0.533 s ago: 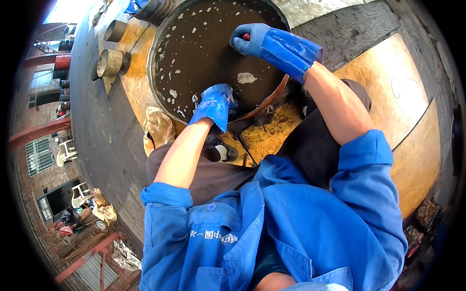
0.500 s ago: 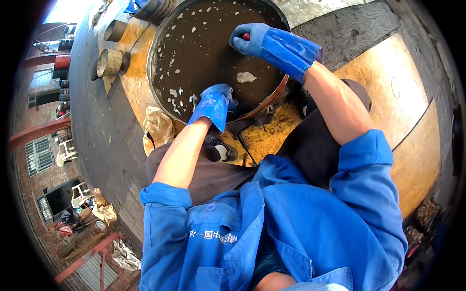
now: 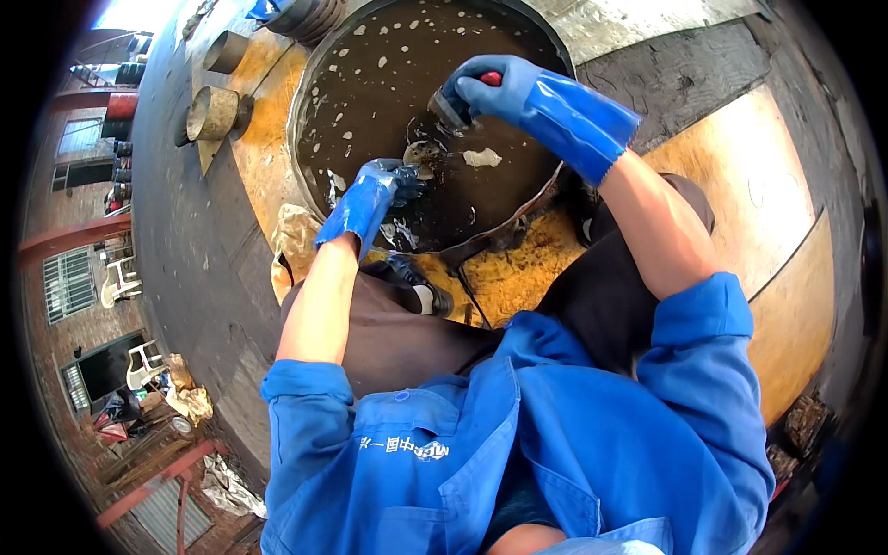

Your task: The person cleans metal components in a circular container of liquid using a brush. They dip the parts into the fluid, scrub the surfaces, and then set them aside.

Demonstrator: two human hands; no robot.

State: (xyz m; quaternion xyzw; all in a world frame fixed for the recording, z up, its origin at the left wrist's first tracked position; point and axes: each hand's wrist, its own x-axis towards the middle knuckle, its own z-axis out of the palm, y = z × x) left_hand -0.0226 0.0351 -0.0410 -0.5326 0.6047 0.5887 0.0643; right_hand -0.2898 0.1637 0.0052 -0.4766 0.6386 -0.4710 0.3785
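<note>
"Head view—hands?"
"Two: right blue-gloved hand [image 3: 504,91] clamped on one red-handled grey tool [image 3: 450,109]; left blue-gloved hand [image 3: 383,189] by one round greyish piece [image 3: 422,153] in brown liquid [image 3: 407,85]—can't tell its grip."
"Room?"
"Open liquid beyond, to the round tub's edge [image 3: 293,143]."

Blue-gloved hands [image 3: 506,88], white-speckled brown liquid [image 3: 421,79], red handle [image 3: 491,79].

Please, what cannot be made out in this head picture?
In the head view:
Round grey-rimmed tub: far rim cut off by top edge; bottom hidden by murky brown liquid.
Red handle: partly covered by blue-gloved right hand.
Blue-gloved left hand: grip unclear, fingers blurred.
</note>
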